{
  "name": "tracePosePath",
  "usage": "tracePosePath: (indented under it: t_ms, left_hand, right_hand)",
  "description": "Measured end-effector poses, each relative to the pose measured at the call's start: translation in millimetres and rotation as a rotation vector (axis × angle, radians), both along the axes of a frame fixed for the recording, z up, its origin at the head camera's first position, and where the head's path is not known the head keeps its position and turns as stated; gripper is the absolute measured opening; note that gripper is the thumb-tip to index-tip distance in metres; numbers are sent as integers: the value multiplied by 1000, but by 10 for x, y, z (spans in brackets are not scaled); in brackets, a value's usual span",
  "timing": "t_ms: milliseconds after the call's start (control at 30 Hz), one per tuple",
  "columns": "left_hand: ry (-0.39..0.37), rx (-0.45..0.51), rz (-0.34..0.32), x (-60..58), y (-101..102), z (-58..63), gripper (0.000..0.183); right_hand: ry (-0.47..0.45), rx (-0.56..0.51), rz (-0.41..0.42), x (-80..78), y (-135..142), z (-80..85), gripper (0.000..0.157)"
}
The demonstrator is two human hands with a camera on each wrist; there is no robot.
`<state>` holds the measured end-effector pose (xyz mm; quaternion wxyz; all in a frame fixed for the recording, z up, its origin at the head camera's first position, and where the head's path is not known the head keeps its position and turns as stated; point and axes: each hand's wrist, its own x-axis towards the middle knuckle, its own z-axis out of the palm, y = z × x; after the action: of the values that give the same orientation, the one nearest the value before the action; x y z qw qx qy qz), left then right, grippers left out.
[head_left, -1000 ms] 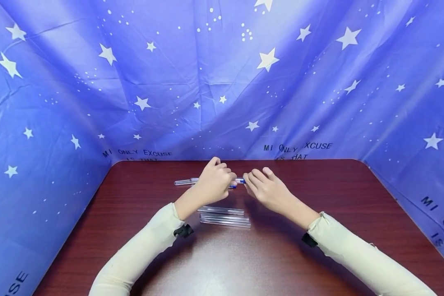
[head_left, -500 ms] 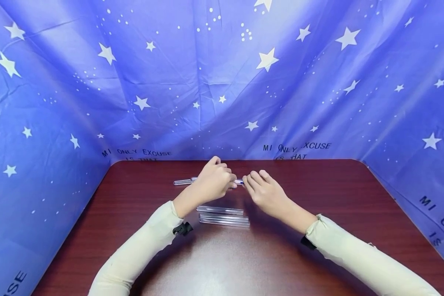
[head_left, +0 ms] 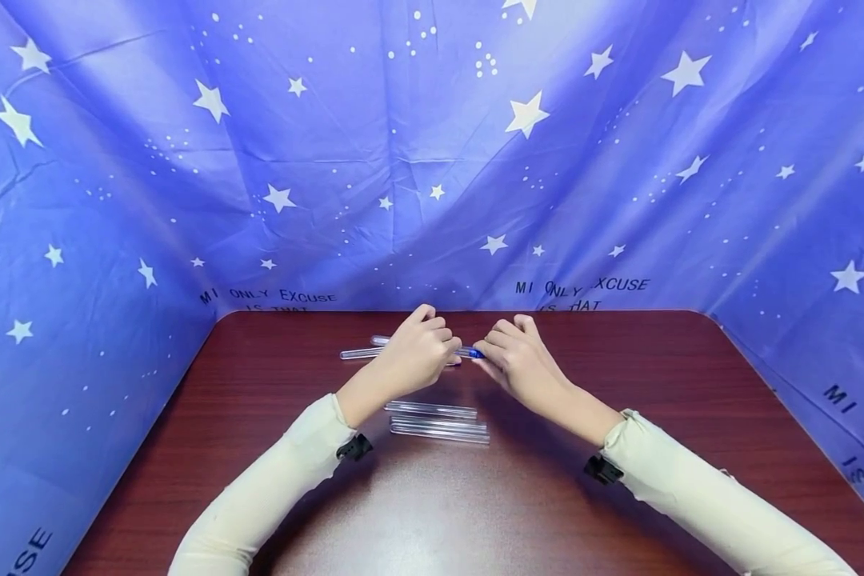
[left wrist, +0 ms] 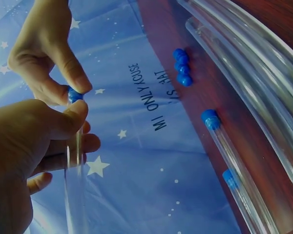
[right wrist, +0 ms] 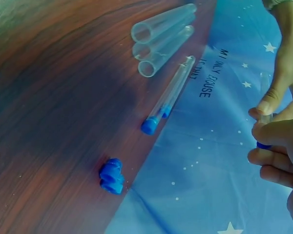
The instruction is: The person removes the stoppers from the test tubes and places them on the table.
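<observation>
My left hand (head_left: 416,352) grips a clear test tube (left wrist: 74,170) around its upper part, near the mouth. A blue cap (left wrist: 74,94) sits at the mouth of that tube. Thumb and fingers of my right hand (head_left: 522,364) pinch this cap; how far it is seated cannot be told. Below the hands, two test tubes with blue caps (right wrist: 171,95) lie side by side on the table, partly hidden by my left hand in the head view. Several loose blue caps (left wrist: 182,67) are clustered on the table, hidden in the head view.
Three uncapped clear tubes (right wrist: 161,29) lie side by side on the dark red wooden table (head_left: 432,512), nearer the person than the hands. A blue star-patterned curtain (head_left: 374,144) hangs behind the table and along its sides.
The right hand's fingers have shifted slightly around the cap, which shows more plainly now. The far end of one tube left of the left hand has risen a little. The left hand stays nearly still.
</observation>
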<state>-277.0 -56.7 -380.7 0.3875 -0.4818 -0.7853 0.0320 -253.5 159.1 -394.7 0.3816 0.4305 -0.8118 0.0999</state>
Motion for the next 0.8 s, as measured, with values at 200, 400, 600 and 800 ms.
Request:
tracePosePath:
  t_ms: [200,400,600,800]
  left_hand:
    - [73,-8,-23,12,-6,15,16]
    - [125,-8,4,8,-13,62,4]
    - [110,20,6,30,-27,53,10]
    - [89,50,8,59,-17,15,17]
  right_hand:
    - [-184,-29,-9,13,29,83,12]
    - [-303,-16,-46,9,21,141,12]
    - [-374,-89,-54,23,30,122,15]
    - [-410,-191,-76,48,56,116,23]
